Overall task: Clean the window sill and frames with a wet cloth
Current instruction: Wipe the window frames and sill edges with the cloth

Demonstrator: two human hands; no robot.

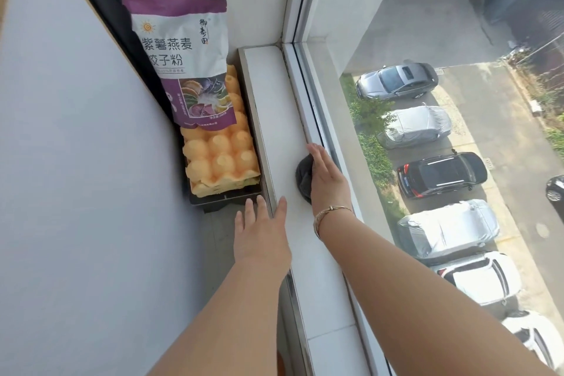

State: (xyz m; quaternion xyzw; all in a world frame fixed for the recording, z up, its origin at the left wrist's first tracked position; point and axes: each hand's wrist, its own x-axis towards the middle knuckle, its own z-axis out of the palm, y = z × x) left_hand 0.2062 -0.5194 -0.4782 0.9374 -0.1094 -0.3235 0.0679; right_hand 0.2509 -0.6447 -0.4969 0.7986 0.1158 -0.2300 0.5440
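White sill runs from six o'clock up to twelve, with the window frame along its three o'clock edge and parked cars far below the glass. My right hand lies flat, fingers straight, pressing the dark cloth onto the sill just beside the frame. My left hand is spread, holding nothing, over the sill's nine o'clock edge near the egg tray and flour bags. I should keep even pressure, wipe in long strokes toward twelve, and work the cloth's edge into the frame's groove.
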